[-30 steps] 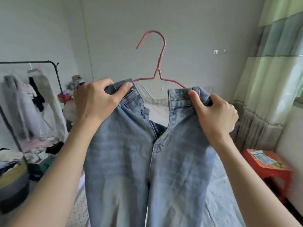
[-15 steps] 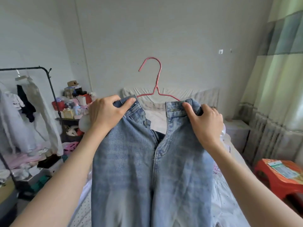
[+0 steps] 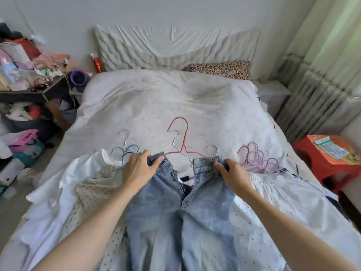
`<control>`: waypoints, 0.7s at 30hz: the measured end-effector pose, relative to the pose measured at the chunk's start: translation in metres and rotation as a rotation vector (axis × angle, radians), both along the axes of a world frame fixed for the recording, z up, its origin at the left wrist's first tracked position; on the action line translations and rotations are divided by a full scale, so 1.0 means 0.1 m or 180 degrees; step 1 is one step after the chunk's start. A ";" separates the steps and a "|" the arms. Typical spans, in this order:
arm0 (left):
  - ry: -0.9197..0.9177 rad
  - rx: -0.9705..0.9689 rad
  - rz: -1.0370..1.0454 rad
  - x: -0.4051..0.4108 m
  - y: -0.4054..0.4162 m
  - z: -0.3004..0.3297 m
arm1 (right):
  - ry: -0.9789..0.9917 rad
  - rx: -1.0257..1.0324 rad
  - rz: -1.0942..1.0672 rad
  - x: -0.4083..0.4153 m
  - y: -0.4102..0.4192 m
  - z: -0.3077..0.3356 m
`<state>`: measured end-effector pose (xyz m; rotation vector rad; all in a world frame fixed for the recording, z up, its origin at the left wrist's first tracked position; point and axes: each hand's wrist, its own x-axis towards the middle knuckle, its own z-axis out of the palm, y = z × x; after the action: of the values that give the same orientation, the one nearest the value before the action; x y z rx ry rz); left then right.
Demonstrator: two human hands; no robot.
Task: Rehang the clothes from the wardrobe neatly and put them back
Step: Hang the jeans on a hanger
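Light blue jeans (image 3: 181, 216) lie front side up on the bed, fly unzipped. My left hand (image 3: 137, 169) grips the left end of the waistband. My right hand (image 3: 232, 174) grips the right end. A pink wire hanger (image 3: 182, 139) sits inside the waistband, its hook pointing toward the headboard. Other garments lie under and beside the jeans: a white shirt (image 3: 64, 192) on the left, a dotted white garment (image 3: 289, 194) on the right.
Loose hangers lie on the bed (image 3: 156, 98): blue and white ones (image 3: 127, 149) on the left, a purple bunch (image 3: 257, 157) on the right. A cluttered desk (image 3: 29, 83) stands left, a red stool (image 3: 330, 159) right, curtains (image 3: 328, 55) beyond it.
The jeans on their pink hanger have come down from raised in the air onto the bed. My view has tilted down from the wall and clothes rack to the bed.
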<state>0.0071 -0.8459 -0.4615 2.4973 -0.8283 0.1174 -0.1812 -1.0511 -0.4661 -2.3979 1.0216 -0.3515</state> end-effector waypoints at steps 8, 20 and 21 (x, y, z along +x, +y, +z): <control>0.0036 0.0732 0.0030 0.68 -0.61 -1.10 | 0.0722 -0.0292 -0.0186 0.70 -0.50 -0.88; -0.0542 0.0967 -0.1626 0.19 -0.89 -1.02 | 0.1047 -0.0593 0.0264 0.10 -0.41 -0.81; -0.0572 0.0944 -0.1733 0.05 -0.93 -0.98 | 0.1068 -0.0639 0.0234 -0.05 -0.40 -0.74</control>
<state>0.0121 -0.9387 -0.5593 2.4447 -1.6739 0.0310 -0.1866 -1.0907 -0.5402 -2.7316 1.0789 -0.0237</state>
